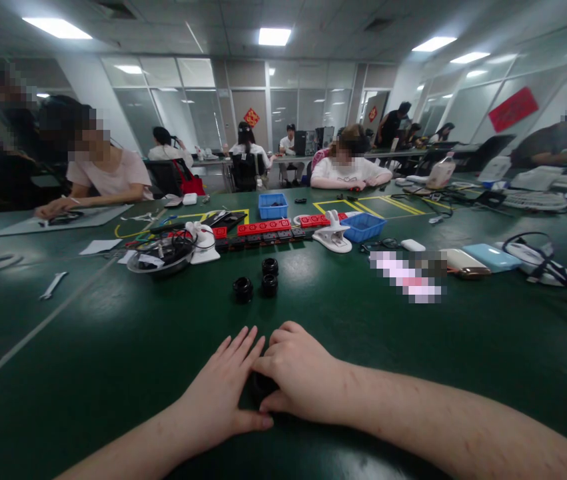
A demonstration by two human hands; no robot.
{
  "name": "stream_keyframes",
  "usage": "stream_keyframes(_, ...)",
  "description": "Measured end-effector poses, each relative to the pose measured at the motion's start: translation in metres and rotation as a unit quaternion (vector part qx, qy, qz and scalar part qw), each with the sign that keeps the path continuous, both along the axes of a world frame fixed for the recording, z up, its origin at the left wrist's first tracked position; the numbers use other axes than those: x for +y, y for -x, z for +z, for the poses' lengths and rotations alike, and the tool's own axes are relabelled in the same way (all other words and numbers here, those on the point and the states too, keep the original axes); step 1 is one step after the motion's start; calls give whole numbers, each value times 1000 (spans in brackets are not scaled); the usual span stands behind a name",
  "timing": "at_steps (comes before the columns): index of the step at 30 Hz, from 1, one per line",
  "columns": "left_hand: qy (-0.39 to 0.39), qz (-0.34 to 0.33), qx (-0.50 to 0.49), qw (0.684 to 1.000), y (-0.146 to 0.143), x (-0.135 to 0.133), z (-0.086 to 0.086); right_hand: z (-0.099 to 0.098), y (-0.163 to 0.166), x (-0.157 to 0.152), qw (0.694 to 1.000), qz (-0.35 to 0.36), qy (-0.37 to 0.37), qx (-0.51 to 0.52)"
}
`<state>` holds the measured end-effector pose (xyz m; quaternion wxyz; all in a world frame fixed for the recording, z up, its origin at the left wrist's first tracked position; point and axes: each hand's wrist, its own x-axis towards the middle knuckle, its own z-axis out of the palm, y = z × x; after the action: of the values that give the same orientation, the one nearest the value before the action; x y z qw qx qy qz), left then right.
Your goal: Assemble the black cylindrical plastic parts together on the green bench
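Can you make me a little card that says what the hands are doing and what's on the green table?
Left hand: the left hand lies flat with fingers out, against a small black object
Right hand: the right hand is curled over it, hiding most of it
Ahead: three black round parts, untouched
Farther: blue plastic bin, red power strips, white plastic clamp, silver metal wrench
Surface: dark green table
Others: people seated across the table

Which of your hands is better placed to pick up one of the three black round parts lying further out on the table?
Left, probably. The left hand lies flat and open, fingers pointing toward the black round parts, while the right hand is curled over another black piece.
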<state>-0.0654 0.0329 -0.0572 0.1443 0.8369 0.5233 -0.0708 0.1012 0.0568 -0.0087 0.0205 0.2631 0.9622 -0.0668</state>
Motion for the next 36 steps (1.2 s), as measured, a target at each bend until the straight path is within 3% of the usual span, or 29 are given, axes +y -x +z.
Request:
stream_keyframes(12,3,6,26,1000,-5,-1,4,-5,3,2,999,-17,-28,-4)
stream_keyframes(24,-2,-5,60,998,-3,0,-1,-12,-2,34,985,-155,-77,21)
stream_keyframes(30,-14,3,34,999,-1,0,-3,-13,-23,57,969,-232,-85,10)
stream_keyframes(36,-3,11,6,1000,1,-1,-3,-18,-66,74,948,-308,-80,6)
